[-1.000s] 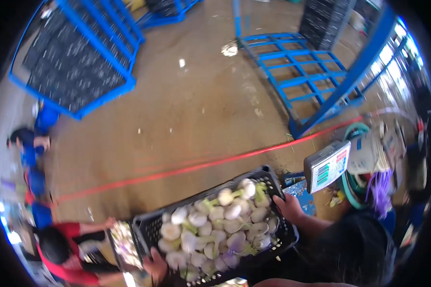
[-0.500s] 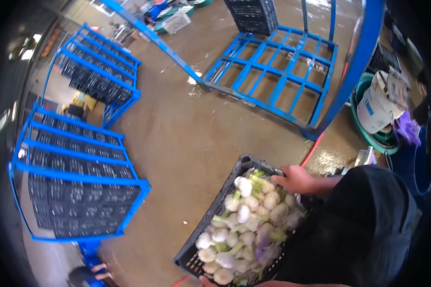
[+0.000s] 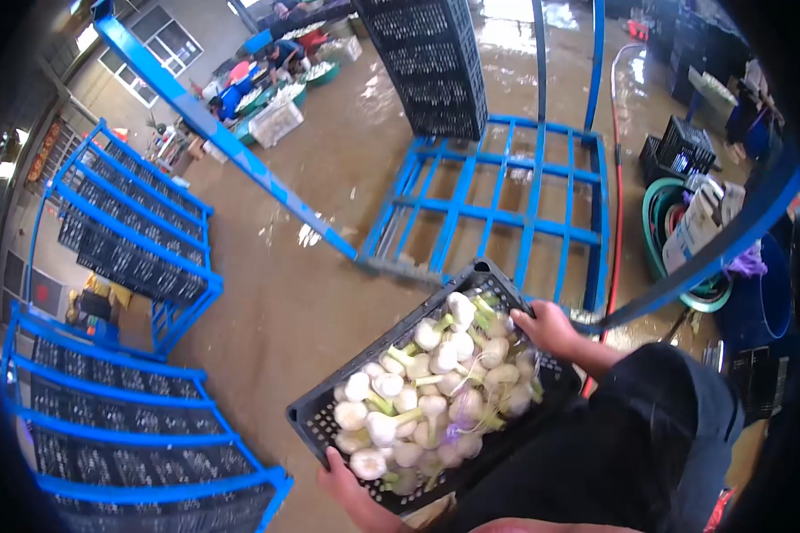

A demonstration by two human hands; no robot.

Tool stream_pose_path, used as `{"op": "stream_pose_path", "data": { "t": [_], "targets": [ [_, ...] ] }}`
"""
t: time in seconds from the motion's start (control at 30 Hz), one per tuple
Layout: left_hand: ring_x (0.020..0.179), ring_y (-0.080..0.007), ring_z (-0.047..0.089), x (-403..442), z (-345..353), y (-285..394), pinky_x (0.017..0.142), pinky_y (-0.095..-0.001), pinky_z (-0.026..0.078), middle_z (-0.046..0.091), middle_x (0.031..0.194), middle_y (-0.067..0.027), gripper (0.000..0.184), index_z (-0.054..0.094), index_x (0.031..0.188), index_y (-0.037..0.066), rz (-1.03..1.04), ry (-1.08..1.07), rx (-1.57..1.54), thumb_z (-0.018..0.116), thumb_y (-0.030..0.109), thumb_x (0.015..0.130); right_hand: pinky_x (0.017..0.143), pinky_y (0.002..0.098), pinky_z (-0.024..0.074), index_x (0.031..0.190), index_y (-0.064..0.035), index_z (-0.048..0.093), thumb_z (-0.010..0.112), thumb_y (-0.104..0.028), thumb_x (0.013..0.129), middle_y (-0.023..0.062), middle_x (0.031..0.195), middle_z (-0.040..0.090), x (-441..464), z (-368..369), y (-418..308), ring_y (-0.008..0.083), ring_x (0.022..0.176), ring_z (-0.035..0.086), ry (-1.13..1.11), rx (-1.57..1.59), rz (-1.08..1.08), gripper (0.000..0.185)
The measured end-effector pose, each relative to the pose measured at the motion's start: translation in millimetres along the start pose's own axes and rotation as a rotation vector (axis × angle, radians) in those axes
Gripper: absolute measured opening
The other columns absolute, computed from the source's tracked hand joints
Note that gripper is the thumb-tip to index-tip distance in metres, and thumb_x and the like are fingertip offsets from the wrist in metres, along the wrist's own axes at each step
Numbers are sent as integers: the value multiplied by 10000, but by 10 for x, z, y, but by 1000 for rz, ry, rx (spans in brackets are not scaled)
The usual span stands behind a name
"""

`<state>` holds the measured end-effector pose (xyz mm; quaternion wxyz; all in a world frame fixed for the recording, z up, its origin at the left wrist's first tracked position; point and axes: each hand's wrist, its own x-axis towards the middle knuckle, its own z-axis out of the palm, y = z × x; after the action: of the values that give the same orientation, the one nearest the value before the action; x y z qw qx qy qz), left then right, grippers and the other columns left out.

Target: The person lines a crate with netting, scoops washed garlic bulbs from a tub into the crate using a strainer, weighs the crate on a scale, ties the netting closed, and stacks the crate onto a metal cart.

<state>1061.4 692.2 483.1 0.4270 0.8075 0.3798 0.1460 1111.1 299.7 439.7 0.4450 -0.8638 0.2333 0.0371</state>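
A black perforated plastic crate (image 3: 307,415) is held tilted in front of my body, filled with white garlic bulbs (image 3: 432,406) with short green stems. My left hand (image 3: 345,487) grips its near left corner, and my right hand (image 3: 548,329) is wrapped over its right end. Just beyond the crate stands a blue metal rack (image 3: 524,220) with an open bar base. On the far left part of that base rises a tall stack of black crates (image 3: 427,71). The fingers under the crate's rims are partly hidden.
Two blue racks (image 3: 138,430) loaded with black crates stand at the left. A green tub (image 3: 653,233), a white bucket (image 3: 690,233) and a blue barrel (image 3: 756,298) are at the right, near a red hose (image 3: 617,164). People (image 3: 284,58) crouch by tubs far back.
The view has swung right toward the blue rack, which now lies directly beyond the crate. Both hands have kept hold of the crate. The nearby person in red has left the view.
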Motion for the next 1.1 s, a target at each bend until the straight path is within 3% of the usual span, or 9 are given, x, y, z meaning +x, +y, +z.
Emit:
{"op": "stream_pose_path", "data": {
  "t": [0.17,0.3,0.43,0.57,0.63,0.73,0.93,1.0,1.1],
  "targets": [
    [640,-163,538,1226,1312,997,576,-338,456,615,751,-106,322,593,799,-85,197,-301,-187,626,236,800,478,294,384,688,19,572,562,-333,838,22,561,533,707,75,64,87,520,474,255,407,214,382],
    [608,-118,456,1689,2586,1850,541,-344,425,543,647,-55,344,498,649,-59,172,-519,-125,651,219,779,443,259,330,662,-63,509,546,-347,853,-14,549,471,1366,60,59,78,479,427,472,645,452,344],
    [627,-123,498,1934,3844,2497,555,-334,433,592,693,-81,303,578,752,-95,256,-742,-44,659,196,770,406,230,348,716,-92,470,527,-339,874,-20,580,460,1998,157,450,74,457,436,616,681,599,298],
    [683,-224,512,2150,4517,2868,630,-376,416,553,750,-150,343,557,730,-83,388,-838,89,667,241,760,394,230,331,707,-90,462,507,-341,881,-11,545,450,2025,163,181,83,420,415,768,761,715,310],
    [710,-314,505,2072,4884,3219,654,-411,401,522,772,-190,381,549,725,-76,660,-893,122,671,285,746,379,223,313,702,-84,448,511,-333,879,-7,531,440,2132,172,176,86,401,405,839,775,753,311],
    [717,-346,512,2000,5402,3585,653,-425,402,529,776,-205,402,550,722,-73,754,-1001,200,676,309,735,398,227,329,705,-78,451,506,-323,883,-2,545,438,2276,220,201,91,423,411,973,860,818,307],
    [700,-281,527,2187,6255,3490,646,-391,415,543,753,-179,372,576,727,-70,642,-1155,203,673,288,747,405,214,322,699,-95,450,505,-321,890,-18,553,440,2577,418,145,66,444,409,1100,853,868,302],
    [535,-73,461,2401,6741,3483,481,-247,370,525,647,-19,266,601,722,-16,542,-1183,171,646,235,798,404,211,319,697,-97,451,508,-316,888,-20,554,442,3053,370,179,62,445,408,1096,829,897,295],
    [539,-103,473,2735,7394,3561,481,-283,371,527,649,-47,301,562,658,-19,345,-1191,178,657,237,784,401,209,325,688,-96,460,530,-288,872,-21,558,450,3832,379,120,61,451,414,1062,756,919,276]
  ]
}}
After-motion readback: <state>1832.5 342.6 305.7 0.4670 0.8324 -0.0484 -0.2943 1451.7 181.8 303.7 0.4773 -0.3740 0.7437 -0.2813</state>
